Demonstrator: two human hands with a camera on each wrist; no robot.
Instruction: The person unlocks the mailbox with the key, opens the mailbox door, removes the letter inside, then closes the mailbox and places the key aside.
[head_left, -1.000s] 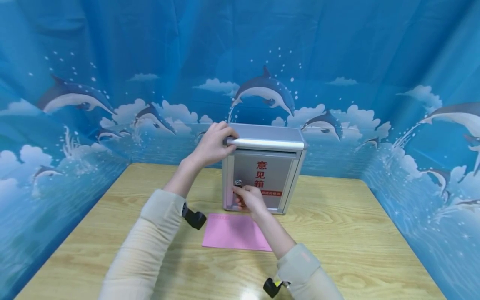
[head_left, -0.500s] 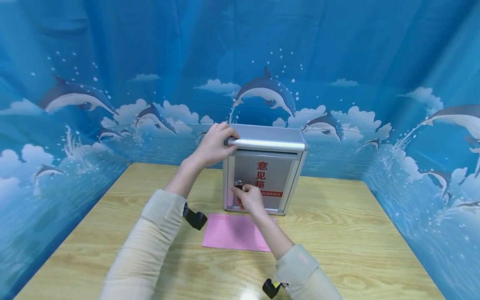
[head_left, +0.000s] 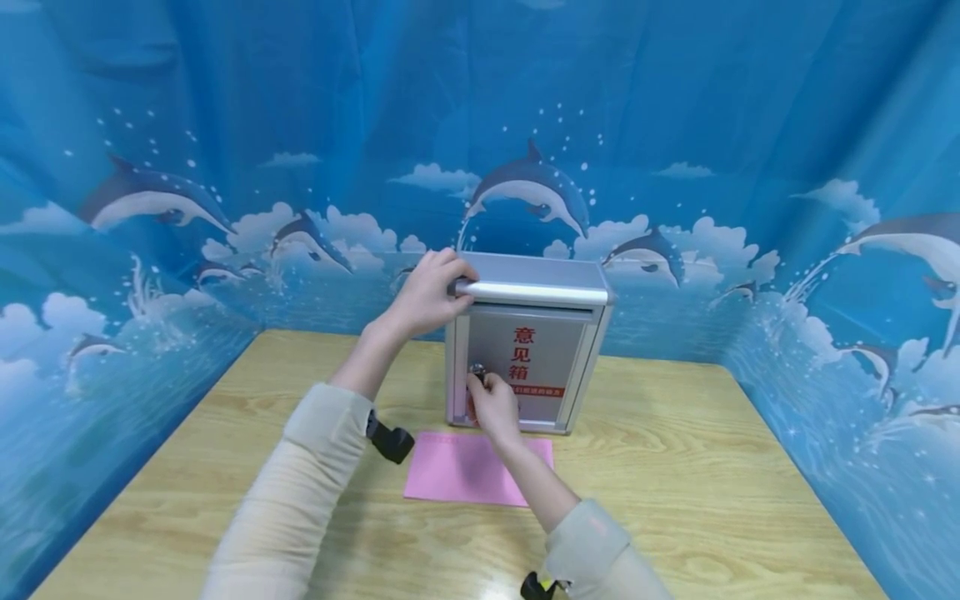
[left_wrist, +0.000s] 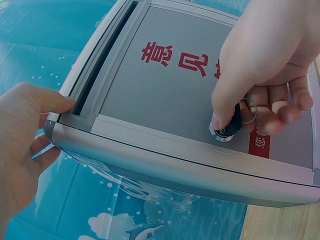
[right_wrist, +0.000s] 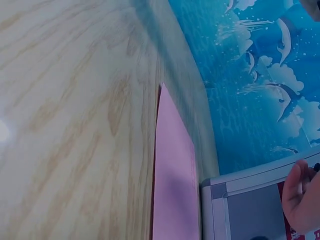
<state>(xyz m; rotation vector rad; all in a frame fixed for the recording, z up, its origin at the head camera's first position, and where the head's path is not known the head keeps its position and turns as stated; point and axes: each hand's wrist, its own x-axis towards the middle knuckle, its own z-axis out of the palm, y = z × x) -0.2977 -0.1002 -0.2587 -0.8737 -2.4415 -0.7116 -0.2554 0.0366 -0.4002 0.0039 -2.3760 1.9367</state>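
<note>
A silver metal suggestion box (head_left: pixel 536 289) with red characters stands upright on the table. My left hand (head_left: pixel 431 292) grips its upper left corner, with the thumb on the front frame beside the slot in the left wrist view. At the left side of the door, my right hand (head_left: pixel 497 407) pinches the black head of a key (left_wrist: pixel 232 124) at the round chrome lock (left_wrist: pixel 221 138). A thin key ring (left_wrist: pixel 256 111) hangs from the key against the curled fingers. The key's blade cannot be seen. The door panel (left_wrist: pixel 160 90) sits flush in its frame.
A pink envelope (head_left: pixel 465 475) lies flat on the wooden table (head_left: pixel 675 467), just in front of the box and partly under the right forearm. Behind the table and at both sides hangs a blue curtain (head_left: pixel 375 108) printed with dolphins.
My right hand has turned slightly at the lock and its wrist has shifted a little left, uncovering more of the red band. The left hand keeps its grip on the corner.
</note>
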